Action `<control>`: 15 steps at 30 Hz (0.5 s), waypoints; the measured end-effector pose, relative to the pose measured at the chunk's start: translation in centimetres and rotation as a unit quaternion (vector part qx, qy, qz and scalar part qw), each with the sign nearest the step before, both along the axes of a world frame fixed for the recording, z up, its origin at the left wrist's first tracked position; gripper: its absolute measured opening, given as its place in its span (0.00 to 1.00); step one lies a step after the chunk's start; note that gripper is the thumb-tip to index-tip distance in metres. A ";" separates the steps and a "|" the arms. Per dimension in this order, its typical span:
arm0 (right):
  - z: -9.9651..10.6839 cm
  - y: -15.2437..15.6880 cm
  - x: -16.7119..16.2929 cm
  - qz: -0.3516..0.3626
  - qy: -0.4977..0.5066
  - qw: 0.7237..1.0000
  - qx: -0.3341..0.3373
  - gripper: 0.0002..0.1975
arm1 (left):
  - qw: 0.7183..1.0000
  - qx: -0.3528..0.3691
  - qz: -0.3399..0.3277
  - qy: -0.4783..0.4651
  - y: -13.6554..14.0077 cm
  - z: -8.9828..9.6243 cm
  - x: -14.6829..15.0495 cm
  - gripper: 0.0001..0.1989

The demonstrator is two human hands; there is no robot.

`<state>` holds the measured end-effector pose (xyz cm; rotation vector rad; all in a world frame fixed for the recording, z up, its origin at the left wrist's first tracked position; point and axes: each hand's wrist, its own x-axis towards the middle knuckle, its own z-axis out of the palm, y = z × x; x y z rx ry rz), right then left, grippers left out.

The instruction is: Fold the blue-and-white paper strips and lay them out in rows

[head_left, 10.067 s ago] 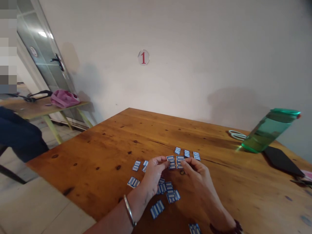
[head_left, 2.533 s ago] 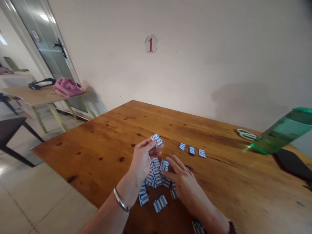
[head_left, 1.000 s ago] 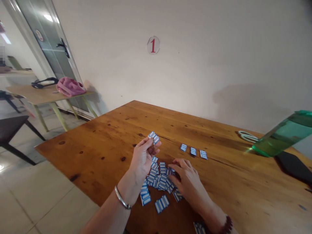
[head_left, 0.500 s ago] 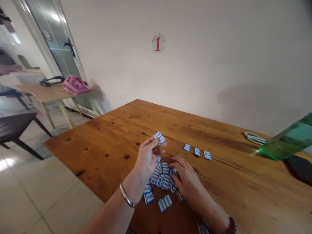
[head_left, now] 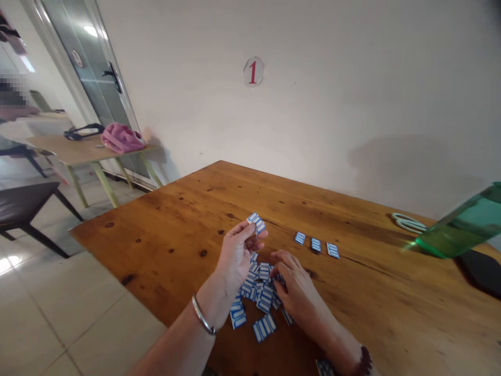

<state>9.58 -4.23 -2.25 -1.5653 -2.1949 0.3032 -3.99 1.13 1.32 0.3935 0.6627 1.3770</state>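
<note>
Left grip (head_left: 235,251): pinching striped card (head_left: 257,222) | right grip (head_left: 296,286): at card pile (head_left: 265,297), hold unclear

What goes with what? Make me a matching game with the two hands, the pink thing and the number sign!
Things:
1. Left hand
2. Right hand
3. Pink thing
4. Number sign

Places and states:
A. Up on the pale wall
B. Raised, pinching something blue and white
C. On the little table near the door
D. Down at the card pile

Pairs: 1-B, 2-D, 3-C, 4-A
</note>
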 end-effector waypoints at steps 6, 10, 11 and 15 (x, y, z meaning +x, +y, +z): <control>1.0 -0.2 0.1 0.012 0.013 1.000 -0.008 0.10 | 1.000 -0.013 0.003 0.002 0.1 -0.1 0.1 0.06; 0.6 0.0 0.2 -0.027 -0.011 0.999 -0.011 0.07 | 1.000 -0.011 0.006 -0.004 0.0 -0.2 0.0 0.07; 0.5 0.0 0.2 -0.035 -0.021 0.999 -0.012 0.07 | 1.000 -0.011 0.006 -0.006 0.0 -0.2 0.0 0.07; 0.3 0.1 -0.1 -0.040 -0.047 0.998 -0.022 0.05 | 1.000 -0.010 0.001 -0.005 -0.1 -0.1 0.1 0.07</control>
